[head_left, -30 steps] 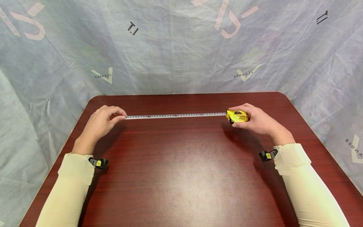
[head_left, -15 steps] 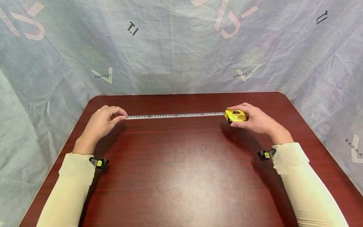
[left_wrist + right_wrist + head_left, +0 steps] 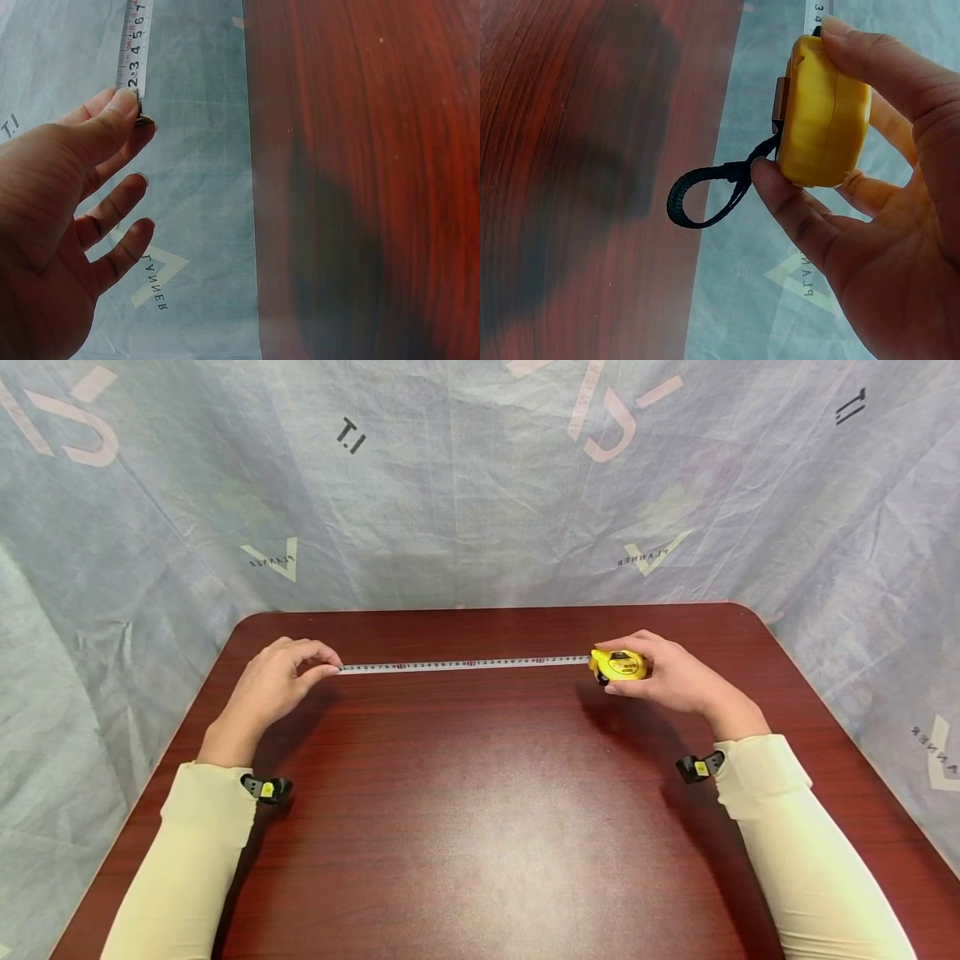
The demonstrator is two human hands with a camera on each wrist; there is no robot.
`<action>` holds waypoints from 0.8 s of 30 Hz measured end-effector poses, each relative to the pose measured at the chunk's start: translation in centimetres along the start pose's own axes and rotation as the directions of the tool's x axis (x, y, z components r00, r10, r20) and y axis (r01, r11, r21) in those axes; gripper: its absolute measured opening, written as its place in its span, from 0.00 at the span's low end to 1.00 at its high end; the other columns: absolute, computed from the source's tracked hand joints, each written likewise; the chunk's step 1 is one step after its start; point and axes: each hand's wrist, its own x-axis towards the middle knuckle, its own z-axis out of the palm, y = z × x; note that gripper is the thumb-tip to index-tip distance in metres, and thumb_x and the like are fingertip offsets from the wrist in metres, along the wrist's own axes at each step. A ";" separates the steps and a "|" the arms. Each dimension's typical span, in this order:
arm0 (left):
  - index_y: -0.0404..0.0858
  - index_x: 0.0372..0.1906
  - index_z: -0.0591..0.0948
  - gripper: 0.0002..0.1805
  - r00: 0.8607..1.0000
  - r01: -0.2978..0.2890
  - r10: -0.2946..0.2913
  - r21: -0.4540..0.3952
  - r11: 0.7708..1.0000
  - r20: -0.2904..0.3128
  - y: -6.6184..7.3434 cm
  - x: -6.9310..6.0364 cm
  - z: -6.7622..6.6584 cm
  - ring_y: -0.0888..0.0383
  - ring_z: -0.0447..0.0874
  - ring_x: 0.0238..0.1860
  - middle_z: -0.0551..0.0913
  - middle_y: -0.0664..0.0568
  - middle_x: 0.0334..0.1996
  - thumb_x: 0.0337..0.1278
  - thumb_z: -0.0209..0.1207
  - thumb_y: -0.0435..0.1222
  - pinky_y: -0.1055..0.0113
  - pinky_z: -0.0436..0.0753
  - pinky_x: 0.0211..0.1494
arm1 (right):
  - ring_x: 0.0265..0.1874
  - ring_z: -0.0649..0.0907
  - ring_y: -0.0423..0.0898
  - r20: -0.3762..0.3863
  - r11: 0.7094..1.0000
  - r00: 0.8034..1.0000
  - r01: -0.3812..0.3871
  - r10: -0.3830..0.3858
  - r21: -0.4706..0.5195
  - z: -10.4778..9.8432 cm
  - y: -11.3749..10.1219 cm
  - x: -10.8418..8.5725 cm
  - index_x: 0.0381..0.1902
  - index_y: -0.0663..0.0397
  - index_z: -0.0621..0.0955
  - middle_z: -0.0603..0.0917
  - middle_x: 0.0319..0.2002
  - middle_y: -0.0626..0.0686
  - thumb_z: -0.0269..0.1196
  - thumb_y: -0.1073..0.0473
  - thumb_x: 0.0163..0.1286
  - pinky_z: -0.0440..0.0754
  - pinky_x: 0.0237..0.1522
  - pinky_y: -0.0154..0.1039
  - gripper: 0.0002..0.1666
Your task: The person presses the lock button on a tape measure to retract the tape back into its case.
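"Grip first: what is the right hand (image 3: pixel 678 675) holding?"

"It is gripping the yellow tape-measure case (image 3: pixel 622 666) between thumb and fingers, opening only as wide as the case."

"And the left hand (image 3: pixel 281 681)?"

"That one is pinching the end of the white blade (image 3: pixel 465 666), thumb closing against a fingertip, other fingers standing apart from the pinch."

"What is the case containing?"

"Its blade is running out straight from the case to the left pinch; how much is sitting inside, I cannot tell."

"Anything close by the right grip?"

"A black strap (image 3: pixel 731 172) is looping out beside a fingertip."

"Farther out?"

"A dark red table (image 3: pixel 480 793) is lying beneath both hands, and printed grey cloth (image 3: pixel 465 527) is hanging beyond them."
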 end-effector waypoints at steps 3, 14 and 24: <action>0.52 0.40 0.87 0.05 1.000 -0.006 0.006 -0.003 1.000 -0.003 0.1 0.1 0.1 0.54 0.73 0.40 0.85 0.57 0.36 0.63 0.71 0.40 0.52 0.71 0.42 | 0.46 0.79 0.48 0.000 1.000 1.000 0.001 -0.001 -0.005 0.0 -0.1 0.0 0.69 0.43 0.79 0.77 0.56 0.55 0.78 0.55 0.63 0.78 0.46 0.40 0.37; 0.52 0.40 0.87 0.05 1.000 -0.013 0.013 -0.007 1.000 -0.005 0.1 0.1 0.3 0.54 0.74 0.40 0.85 0.57 0.36 0.62 0.71 0.39 0.52 0.71 0.42 | 0.46 0.79 0.48 0.000 1.000 1.000 0.010 -0.010 0.000 0.3 0.0 0.2 0.68 0.43 0.80 0.77 0.56 0.54 0.78 0.55 0.62 0.78 0.45 0.39 0.36; 0.51 0.42 0.87 0.06 1.000 -0.005 0.005 -0.016 1.000 0.009 0.3 0.3 0.6 0.52 0.75 0.42 0.85 0.56 0.37 0.63 0.71 0.38 0.50 0.71 0.43 | 0.47 0.79 0.50 0.016 0.999 0.999 0.048 -0.048 0.024 0.3 -0.1 0.1 0.69 0.46 0.79 0.77 0.56 0.57 0.76 0.52 0.64 0.79 0.46 0.41 0.36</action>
